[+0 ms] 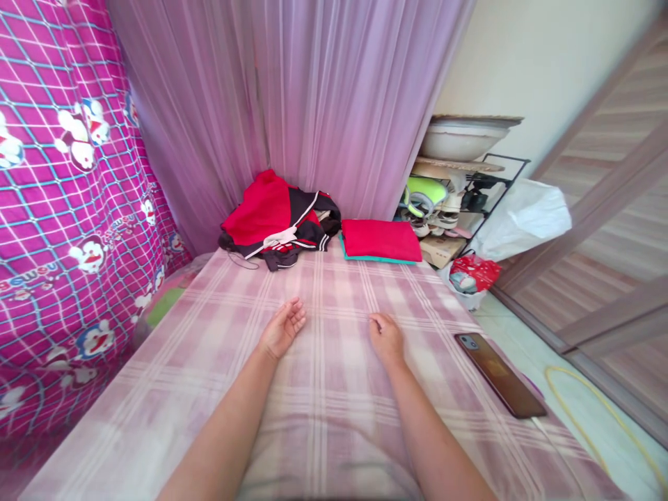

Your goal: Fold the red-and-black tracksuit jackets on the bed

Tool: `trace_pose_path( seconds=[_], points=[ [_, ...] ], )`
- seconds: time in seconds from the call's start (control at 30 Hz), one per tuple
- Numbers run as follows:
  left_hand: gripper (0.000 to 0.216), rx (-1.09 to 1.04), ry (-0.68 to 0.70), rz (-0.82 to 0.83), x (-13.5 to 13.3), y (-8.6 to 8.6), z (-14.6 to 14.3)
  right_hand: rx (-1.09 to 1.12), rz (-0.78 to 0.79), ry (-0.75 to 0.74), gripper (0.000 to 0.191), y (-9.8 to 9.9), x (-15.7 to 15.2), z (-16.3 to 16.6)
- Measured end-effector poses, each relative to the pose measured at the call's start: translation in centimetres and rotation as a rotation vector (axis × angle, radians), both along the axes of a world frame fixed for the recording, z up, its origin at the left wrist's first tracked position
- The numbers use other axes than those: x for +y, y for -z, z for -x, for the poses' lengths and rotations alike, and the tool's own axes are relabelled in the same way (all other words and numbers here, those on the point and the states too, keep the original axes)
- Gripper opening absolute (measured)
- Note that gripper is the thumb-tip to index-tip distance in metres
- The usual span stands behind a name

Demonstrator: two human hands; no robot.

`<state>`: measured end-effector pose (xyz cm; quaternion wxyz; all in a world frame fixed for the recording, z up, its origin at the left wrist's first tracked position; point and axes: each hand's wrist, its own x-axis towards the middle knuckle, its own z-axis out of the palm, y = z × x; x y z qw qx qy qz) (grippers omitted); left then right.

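Left hand [283, 327]: lying palm up on the pink-and-white plaid cotton bedsheet [339, 417], fingers loosely spread, holding nothing.

Right hand [387, 337]: resting palm down on the same sheet, fingers lightly curled, gripping nothing.

Risk, as judged: a dark rectangular smartphone [498, 374] is lying camera side up close to the bed's right edge, to the right of the right hand and apart from it. A tug on the sheet, or a sweep of the right forearm, could be sending it off onto the pale tiled floor [574, 417].

Sheet: covering the mattress beneath both forearms and running to the far end of the bed. It is lying mostly flat, with soft ripples showing near the bottom of the view.

Far end: a rumpled heap of red, black and white garments [279, 219] is sitting on the sheet. A folded red cloth [380, 240] is lying on a teal one just beside it.

Surroundings: a sheer lilac curtain [313, 90] is hanging behind, and a magenta cartoon-print fabric [62, 209] is hanging at left.
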<state>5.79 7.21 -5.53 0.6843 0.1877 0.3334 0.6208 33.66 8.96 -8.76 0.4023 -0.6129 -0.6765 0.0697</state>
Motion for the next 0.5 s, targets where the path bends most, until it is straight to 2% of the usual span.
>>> trace_pose_path(
  seconds=[0.2,0.5],
  points=[
    [0.014,-0.045,0.021,0.006,-1.9,0.3,0.8,0.057,-0.048,-0.023,0.029,0.8,-0.8,-0.4],
    [0.015,-0.055,0.029,-0.001,-3.0,0.5,1.3,0.085,-0.028,-0.055,0.029,1.0,-1.9,-0.8]
  ],
)
